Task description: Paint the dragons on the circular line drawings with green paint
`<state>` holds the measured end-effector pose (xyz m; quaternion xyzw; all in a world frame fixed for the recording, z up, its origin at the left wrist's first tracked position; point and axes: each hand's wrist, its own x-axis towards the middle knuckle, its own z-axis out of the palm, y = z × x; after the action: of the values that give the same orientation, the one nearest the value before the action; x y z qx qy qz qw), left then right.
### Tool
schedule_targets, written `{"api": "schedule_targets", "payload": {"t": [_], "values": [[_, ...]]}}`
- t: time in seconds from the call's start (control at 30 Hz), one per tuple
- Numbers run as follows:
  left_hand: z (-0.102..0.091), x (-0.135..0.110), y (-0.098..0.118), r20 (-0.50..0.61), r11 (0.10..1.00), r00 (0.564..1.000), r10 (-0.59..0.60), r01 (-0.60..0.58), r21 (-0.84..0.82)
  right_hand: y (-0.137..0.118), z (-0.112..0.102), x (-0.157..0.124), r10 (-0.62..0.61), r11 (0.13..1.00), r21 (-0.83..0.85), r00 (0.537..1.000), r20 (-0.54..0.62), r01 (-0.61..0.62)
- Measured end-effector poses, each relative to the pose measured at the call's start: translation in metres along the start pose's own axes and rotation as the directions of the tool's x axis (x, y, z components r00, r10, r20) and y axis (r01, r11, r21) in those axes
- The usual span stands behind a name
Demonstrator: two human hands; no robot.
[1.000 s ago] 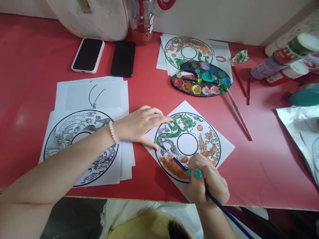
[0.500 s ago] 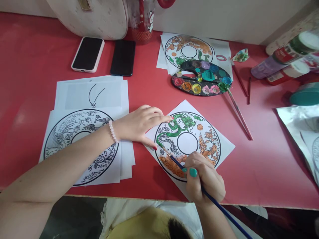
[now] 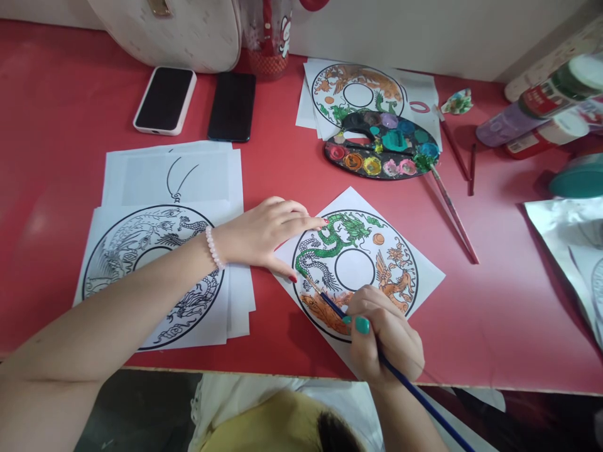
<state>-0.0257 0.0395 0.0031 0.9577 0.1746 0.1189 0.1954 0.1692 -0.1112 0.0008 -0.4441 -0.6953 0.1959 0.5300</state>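
A square sheet of paper (image 3: 426, 274) lies turned on its corner, printed with a ring of dragon and phoenix drawings. Its upper dragon (image 3: 336, 242) is partly green; the birds are orange. My right hand (image 3: 389, 333) grips a blue-handled paintbrush (image 3: 400, 376), whose tip touches the paper near the dragon's green body at the ring's left side. My left hand (image 3: 268, 235) lies flat with fingers and thumb spread, its fingertips on the sheet's left edge. A pink bead bracelet (image 3: 214, 248) circles that wrist.
Uncoloured printed sheets (image 3: 155, 282) lie under my left forearm. A paint palette (image 3: 384, 147) rests on another painted sheet (image 3: 358, 72), with a red-handled brush (image 3: 455, 216) leaning on it. Two phones (image 3: 166, 100), a bag (image 3: 188, 31) and a cup (image 3: 268, 44) stand behind; paint bottles (image 3: 511, 122) are at right.
My right hand and the brush have shifted very slightly left and up, the tip staying by the dragon's green body. My left hand stays in place on the paper.
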Motion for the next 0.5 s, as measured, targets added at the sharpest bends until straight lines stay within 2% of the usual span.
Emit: {"api": "schedule_targets", "payload": {"t": [0.33,0.5], "values": [[0.0004,-0.0002,-0.0003,-0.004,1.000,1.000,-0.003,0.003,-0.006,-0.0016,-0.0014,-0.0035,0.029,0.996,-0.080,0.992,-0.123,-0.039],[0.0000,0.0003,0.0001,-0.009,1.000,1.000,0.002,-0.002,-0.007,-0.0018,-0.0015,-0.0033,0.016,0.996,-0.088,0.991,-0.133,-0.028]]}}
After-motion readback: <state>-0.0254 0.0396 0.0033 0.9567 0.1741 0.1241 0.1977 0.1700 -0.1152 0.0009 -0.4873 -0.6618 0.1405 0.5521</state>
